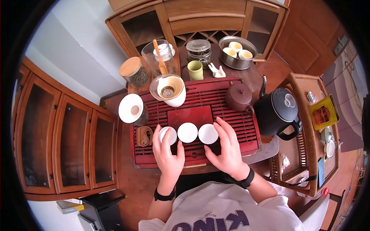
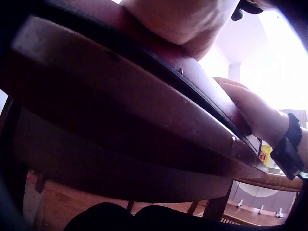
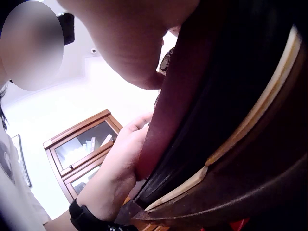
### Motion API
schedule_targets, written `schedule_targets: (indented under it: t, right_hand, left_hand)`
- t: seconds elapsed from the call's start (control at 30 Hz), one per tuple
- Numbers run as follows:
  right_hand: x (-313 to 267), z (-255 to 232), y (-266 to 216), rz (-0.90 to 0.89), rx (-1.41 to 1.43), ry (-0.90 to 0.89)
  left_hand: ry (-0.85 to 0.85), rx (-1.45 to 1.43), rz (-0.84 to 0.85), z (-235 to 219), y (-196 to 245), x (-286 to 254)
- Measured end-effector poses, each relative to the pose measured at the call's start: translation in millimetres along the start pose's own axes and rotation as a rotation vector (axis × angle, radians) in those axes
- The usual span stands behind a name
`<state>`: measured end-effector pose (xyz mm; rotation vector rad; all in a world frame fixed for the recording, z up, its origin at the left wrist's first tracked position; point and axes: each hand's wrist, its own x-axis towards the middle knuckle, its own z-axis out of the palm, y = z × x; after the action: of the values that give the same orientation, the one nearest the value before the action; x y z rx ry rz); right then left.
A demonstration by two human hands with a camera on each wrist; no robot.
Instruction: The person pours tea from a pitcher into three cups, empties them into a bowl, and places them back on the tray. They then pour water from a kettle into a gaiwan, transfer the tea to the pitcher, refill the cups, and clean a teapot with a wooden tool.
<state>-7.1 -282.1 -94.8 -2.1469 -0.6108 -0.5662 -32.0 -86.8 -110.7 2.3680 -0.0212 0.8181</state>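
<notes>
Three small white cups stand side by side in a row near the front of the red slatted tea tray point(image 1: 246, 144). My left hand point(image 1: 169, 158) holds the left cup point(image 1: 172, 134), fingers across its far left side and thumb at its near right. The right cup point(image 1: 208, 134) sits between the thumb and fingers of my right hand point(image 1: 227, 152). Between them, the middle cup point(image 1: 187, 133) is untouched. Both wrist views show mainly the underside of the hands and the tray's edge; the cups are hidden there.
On the tray are a strainer point(image 1: 169, 90) over a white vessel and a brown teapot point(image 1: 239, 96). A black kettle point(image 1: 278, 109) stands to the right. Behind are a green cup point(image 1: 195, 70), jars, and a metal bowl point(image 1: 238, 52) holding several cups. A wicker cart point(image 1: 317, 169) is at far right.
</notes>
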Motion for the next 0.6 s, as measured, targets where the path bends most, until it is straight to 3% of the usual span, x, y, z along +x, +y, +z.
schedule_targets:
  t: [0.17, 0.27, 0.43, 0.53, 0.6]
  right_hand:
    - [1, -23, -1, -0.045, 0.110, -0.091]
    - [33, -57, -15, -0.138, 0.139, -0.157]
    - [157, -99, -41, -0.393, -0.150, -0.176]
    - [231, -80, -18, -0.447, -0.244, -0.134]
    - [278, -62, 9, -0.332, -0.279, -0.211]
  left_hand:
    - [0.016, 0.002, 0.000, 0, 2, 1]
    - [0.015, 0.013, 0.000, -3, 2, 1]
    - [-0.015, -0.021, -0.033, -7, 3, 1]
    - [-0.044, -0.031, -0.053, -10, 6, 3]
    - [-0.041, -0.040, -0.044, -10, 0, 0]
